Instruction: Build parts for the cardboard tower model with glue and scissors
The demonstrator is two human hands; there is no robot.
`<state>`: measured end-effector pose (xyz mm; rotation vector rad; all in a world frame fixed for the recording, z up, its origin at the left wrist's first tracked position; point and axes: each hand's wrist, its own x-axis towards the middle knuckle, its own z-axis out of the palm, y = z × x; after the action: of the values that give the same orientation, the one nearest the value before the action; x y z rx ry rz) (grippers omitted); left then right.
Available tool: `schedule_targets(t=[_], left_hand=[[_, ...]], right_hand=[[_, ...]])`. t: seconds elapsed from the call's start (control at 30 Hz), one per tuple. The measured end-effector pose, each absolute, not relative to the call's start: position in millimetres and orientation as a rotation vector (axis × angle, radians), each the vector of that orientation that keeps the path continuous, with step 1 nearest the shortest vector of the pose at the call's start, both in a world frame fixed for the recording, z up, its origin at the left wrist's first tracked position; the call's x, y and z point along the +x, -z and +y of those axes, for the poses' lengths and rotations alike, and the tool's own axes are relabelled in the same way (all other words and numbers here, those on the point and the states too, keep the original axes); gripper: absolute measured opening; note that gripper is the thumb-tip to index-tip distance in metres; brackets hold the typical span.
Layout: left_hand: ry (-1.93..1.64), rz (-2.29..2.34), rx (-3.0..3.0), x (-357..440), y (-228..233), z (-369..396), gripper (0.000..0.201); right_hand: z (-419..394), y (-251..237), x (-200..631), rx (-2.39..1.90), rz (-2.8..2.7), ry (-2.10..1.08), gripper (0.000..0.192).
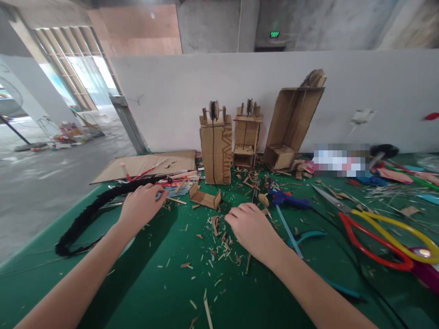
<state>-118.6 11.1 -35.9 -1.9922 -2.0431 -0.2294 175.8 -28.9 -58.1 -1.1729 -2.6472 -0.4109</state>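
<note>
Left fingers (156, 188) and right fingers (237, 214) curled, grip unclear; fuzzy black band (88, 210) lay at ten o'clock, boxy cardboard tower (207, 153) at twelve.

Three cardboard towers (206, 153), one cardboard bracket (205, 199), one blue glue gun (288, 200)

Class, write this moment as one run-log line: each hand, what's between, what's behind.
left hand: beside black loop | right hand: beside scraps | between: U-shaped cardboard | behind: boxes | grips: unclear
</note>
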Motion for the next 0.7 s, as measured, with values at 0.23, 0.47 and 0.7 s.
schedule_targets(t=[0.23, 0.47, 0.7], left_hand=[[0.671, -1.697, -1.961, -113, 44, 11, 0.03], [1.036, -1.532, -2.532, -60, 42, -4, 0.021], [0.926, -1.69, -2.874, -31, 44, 15, 0.041]], right_hand=[[-28, 57, 173, -1.149, -2.606, 0.446, 0.026], [-32, 51, 169, -1.014, -2.591, 0.527, 0.023], [-51, 33, 164, -0.785, -2.426, 0.782, 0.025]])
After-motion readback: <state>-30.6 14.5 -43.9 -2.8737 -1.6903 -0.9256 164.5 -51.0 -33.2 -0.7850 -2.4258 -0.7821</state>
